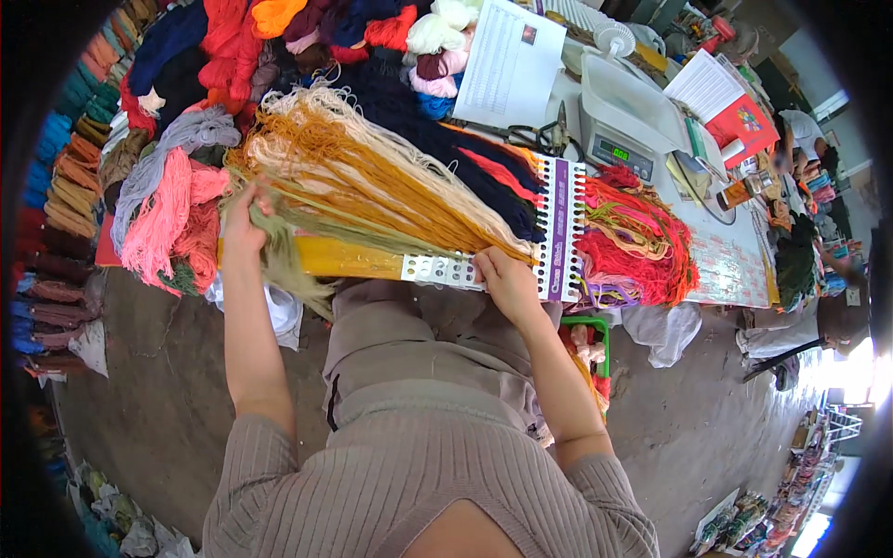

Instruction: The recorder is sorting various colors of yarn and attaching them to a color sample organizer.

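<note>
A bundle of olive-green embroidery thread (372,234) stretches between my two hands along the table's near edge. My left hand (245,221) is closed around its loose left part, whose ends hang below the hand. At its right end my right hand (505,279) pinches the thread beside a white-and-purple punched thread card (560,223). From the card's left holes fan long golden-brown threads (372,200), cream threads (409,153) and navy threads (484,186). On its other side lies a tangle of red, green and purple threads (642,242). A white punched strip (437,270) lies left of my right hand.
Coral skeins (163,219) and grey skeins (191,135) pile up at the left. Behind the card are scissors (556,132), a printed sheet (510,65) and a digital scale (619,153) with a clear tray. A green basket (595,325) stands below the table.
</note>
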A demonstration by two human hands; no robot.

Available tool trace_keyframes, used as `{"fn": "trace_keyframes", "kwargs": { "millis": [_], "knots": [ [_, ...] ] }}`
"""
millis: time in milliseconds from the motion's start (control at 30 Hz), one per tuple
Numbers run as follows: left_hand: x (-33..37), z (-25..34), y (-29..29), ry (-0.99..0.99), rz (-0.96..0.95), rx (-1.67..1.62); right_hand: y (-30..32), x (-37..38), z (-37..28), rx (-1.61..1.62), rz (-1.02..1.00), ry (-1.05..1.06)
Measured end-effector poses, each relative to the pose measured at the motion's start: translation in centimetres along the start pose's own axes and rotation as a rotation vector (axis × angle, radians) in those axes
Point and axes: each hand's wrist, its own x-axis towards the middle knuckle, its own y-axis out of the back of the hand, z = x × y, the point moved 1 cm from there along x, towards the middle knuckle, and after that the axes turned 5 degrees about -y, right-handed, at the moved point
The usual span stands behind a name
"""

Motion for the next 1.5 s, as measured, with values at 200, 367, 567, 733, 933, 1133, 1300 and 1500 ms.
{"fn": "trace_keyframes", "kwargs": {
  "millis": [200, 367, 567, 733, 933, 1133, 1300, 1500],
  "knots": [
    [-7.8, -4.8, -2.7, -0.589, 0.052, 0.945, -0.2, -1.2, -0.4, 0.082, 0.1, 0.01],
    [-18.7, -12.0, -7.9, 0.108, -0.446, 0.435, -4.1, -4.3, -3.5, 0.346, 0.068, 0.236],
    [-20.4, -14.8, -10.3, 0.309, -0.722, 0.335, -4.8, -5.7, -5.1, 0.759, -0.16, 0.043],
    [-20.9, -14.3, -10.2, 0.521, -0.688, 0.117, -4.5, -6.5, -4.6, 0.956, -0.158, 0.08],
    [-20.8, -13.6, -10.3, 0.527, -0.692, -0.111, -2.6, -7.6, -5.5, 1.126, -0.125, -0.092],
    [-20.6, -11.6, -10.0, 0.365, -0.683, -0.017, -2.7, -8.0, -5.1, 1.177, -0.211, -0.05],
    [-21.5, -11.3, -10.2, 0.315, -0.651, -0.063, -2.4, -8.6, -5.6, 1.088, -0.182, -0.011],
    [-22.8, -10.7, -10.1, 0.443, -0.588, -0.08, -2.4, -9.5, -5.8, 1.251, -0.226, -0.09]
  ]
}}
